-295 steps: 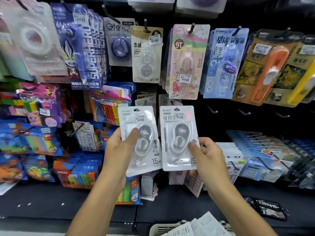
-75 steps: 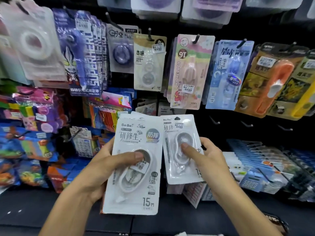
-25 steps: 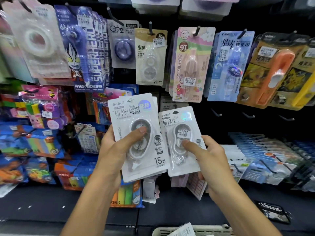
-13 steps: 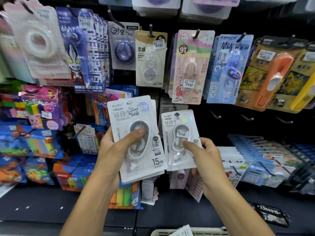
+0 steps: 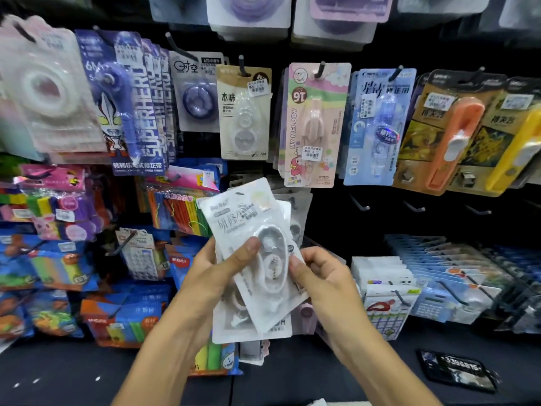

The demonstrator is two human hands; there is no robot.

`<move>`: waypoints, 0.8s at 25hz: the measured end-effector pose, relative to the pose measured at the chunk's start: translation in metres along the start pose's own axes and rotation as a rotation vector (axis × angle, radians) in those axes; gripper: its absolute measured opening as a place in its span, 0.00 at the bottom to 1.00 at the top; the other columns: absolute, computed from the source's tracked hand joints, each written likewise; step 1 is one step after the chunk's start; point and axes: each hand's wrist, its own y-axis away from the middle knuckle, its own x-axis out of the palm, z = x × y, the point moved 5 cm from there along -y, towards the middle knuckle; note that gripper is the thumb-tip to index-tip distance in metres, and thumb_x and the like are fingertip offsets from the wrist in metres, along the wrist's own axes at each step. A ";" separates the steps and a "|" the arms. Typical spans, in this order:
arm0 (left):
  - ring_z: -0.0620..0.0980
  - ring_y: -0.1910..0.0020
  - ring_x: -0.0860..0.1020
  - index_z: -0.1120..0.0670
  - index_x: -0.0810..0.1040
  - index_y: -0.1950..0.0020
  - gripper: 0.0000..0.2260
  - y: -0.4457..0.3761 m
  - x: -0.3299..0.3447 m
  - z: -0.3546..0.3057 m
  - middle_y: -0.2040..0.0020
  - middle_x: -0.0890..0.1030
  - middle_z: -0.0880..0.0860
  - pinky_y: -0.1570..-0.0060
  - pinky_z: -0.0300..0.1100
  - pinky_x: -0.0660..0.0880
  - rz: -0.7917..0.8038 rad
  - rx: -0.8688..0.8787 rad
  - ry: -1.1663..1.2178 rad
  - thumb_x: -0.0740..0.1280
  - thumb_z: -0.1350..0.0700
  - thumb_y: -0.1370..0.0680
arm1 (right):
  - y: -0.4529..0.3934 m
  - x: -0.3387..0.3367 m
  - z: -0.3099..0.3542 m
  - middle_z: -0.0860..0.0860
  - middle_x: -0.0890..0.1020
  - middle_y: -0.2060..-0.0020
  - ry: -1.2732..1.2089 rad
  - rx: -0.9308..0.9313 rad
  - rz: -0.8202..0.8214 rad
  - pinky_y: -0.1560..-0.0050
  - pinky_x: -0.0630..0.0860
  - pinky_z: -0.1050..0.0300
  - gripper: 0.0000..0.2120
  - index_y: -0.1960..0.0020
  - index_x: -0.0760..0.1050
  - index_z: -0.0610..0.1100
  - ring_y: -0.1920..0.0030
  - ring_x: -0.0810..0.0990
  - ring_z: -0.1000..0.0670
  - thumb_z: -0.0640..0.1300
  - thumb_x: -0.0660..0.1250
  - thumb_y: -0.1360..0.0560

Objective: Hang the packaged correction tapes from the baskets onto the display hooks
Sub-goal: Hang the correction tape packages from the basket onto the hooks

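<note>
A small stack of white packaged correction tapes [image 5: 254, 259] is held up before the display wall, tilted to the left. My left hand [image 5: 213, 276] grips the stack from the left, its thumb pressed across the front blister. My right hand [image 5: 319, 276] pinches the stack's right edge with thumb and fingertips. Three bare black display hooks [image 5: 358, 204] [image 5: 412, 207] [image 5: 477, 211] stick out of the dark panel to the right, above the stack. The baskets are out of view apart from a pale sliver at the bottom edge.
Other correction tapes hang in the row above: a beige pack [image 5: 244, 115], a pink pack [image 5: 314, 124], a blue pack [image 5: 379, 124]. Colourful stationery packs [image 5: 178, 215] crowd the left. White and blue card packs [image 5: 386, 288] lie lower right. A dark shelf [image 5: 322, 376] runs below.
The two packs were held apart, one in each hand. Now they are brought together into one overlapping stack, which both hands hold at the centre. The view has shifted slightly.
</note>
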 end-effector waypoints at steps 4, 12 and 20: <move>0.59 0.49 0.87 0.54 0.81 0.37 0.31 0.003 -0.009 -0.003 0.44 0.87 0.57 0.56 0.50 0.84 -0.008 -0.013 -0.042 0.84 0.56 0.38 | 0.002 -0.024 -0.006 0.46 0.85 0.64 0.050 0.065 -0.140 0.75 0.73 0.57 0.09 0.56 0.76 0.50 0.72 0.79 0.49 0.52 0.65 0.18; 0.55 0.53 0.88 0.53 0.83 0.42 0.25 0.004 -0.024 -0.017 0.47 0.88 0.54 0.63 0.44 0.83 -0.161 0.178 -0.010 0.79 0.53 0.39 | 0.003 -0.048 -0.007 0.50 0.83 0.63 0.415 -0.002 -0.268 0.76 0.70 0.67 0.08 0.54 0.76 0.50 0.72 0.78 0.58 0.53 0.66 0.20; 0.56 0.51 0.88 0.52 0.82 0.42 0.29 -0.001 -0.012 -0.010 0.48 0.88 0.53 0.56 0.52 0.85 -0.198 0.175 -0.071 0.85 0.52 0.40 | 0.006 -0.027 -0.023 0.54 0.84 0.50 0.148 0.155 -0.118 0.51 0.82 0.51 0.20 0.35 0.72 0.55 0.52 0.84 0.51 0.51 0.72 0.25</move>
